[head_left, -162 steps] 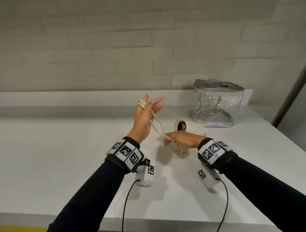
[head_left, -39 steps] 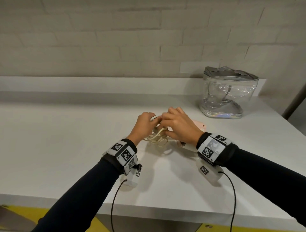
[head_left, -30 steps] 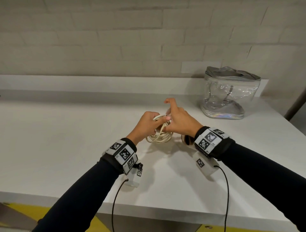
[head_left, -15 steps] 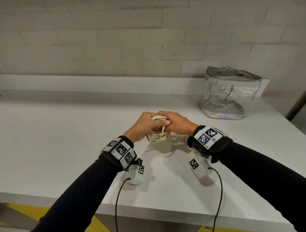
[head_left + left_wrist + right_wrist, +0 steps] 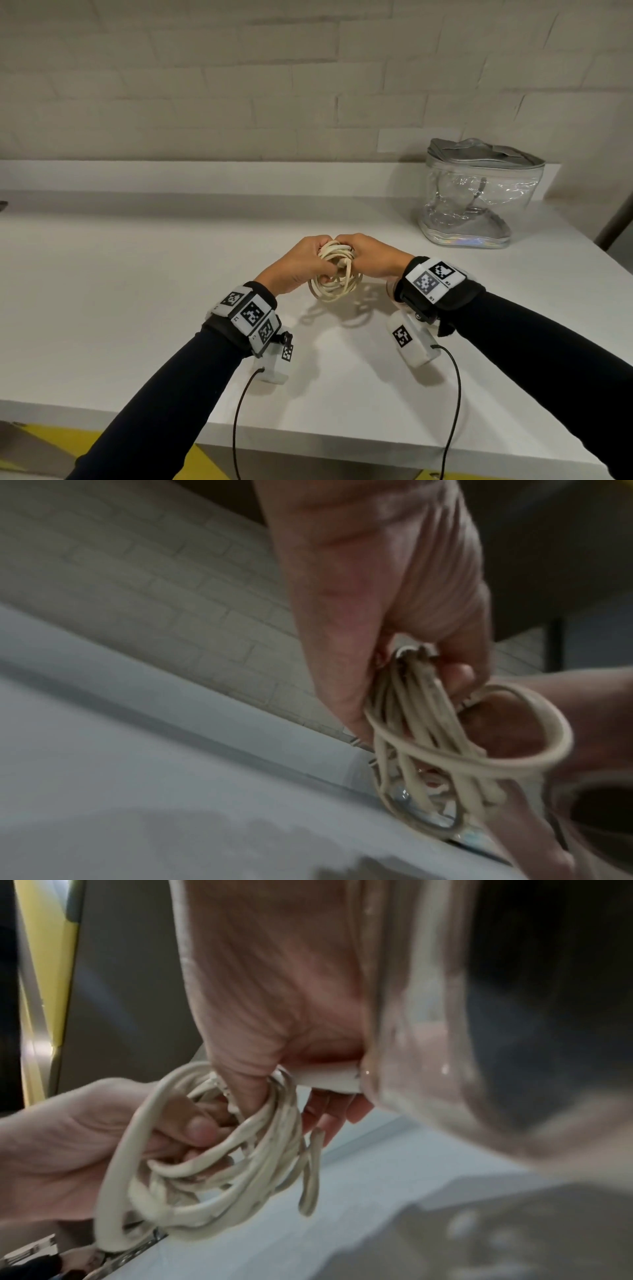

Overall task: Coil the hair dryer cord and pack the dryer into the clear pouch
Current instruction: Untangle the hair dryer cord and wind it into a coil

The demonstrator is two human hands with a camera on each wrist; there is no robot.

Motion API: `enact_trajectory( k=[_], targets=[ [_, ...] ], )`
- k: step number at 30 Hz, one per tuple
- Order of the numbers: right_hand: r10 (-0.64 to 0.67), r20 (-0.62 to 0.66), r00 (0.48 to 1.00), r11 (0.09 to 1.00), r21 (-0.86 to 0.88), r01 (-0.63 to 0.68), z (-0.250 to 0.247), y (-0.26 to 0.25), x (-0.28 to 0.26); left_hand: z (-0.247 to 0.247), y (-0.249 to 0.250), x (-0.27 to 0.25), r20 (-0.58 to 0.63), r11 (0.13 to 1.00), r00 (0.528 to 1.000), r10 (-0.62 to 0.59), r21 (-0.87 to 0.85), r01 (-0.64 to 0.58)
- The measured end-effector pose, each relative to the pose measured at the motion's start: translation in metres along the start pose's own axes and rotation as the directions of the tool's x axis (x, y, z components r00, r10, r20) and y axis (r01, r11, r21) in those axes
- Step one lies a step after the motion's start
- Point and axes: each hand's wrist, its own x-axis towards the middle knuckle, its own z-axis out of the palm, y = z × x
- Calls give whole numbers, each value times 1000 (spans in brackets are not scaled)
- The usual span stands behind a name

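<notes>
The cream hair dryer cord is gathered into a bundle of several loops, held just above the white table. My left hand grips the loops from the left, fingers curled through them. My right hand grips the top of the same bundle from the right, thumb through the loops. The pale pink dryer lies under my right wrist, mostly hidden in the head view; its dark opening shows blurred. The clear pouch with a grey zip top stands at the back right, apart from both hands.
The white table runs wide to the left, with a raised ledge along the brick wall. Its front edge is close under my forearms. Black cables hang from both wrist cameras.
A second ago my right hand had fingers lifted above the coil; now it is curled on the bundle's top beside the left hand. The coil hangs tighter and slightly higher.
</notes>
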Motion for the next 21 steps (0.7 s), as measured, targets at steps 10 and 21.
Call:
enact_trajectory(
  k=[10,21],
  targets=[
    [87,-167,982,961,-245,-127,6,0,4,1,7,11,-194,814,975,109,580,24],
    [90,-51,995,993,77,-86,5,-7,-3,-6,-6,6,-86,985,985,149,100,-140]
  ],
)
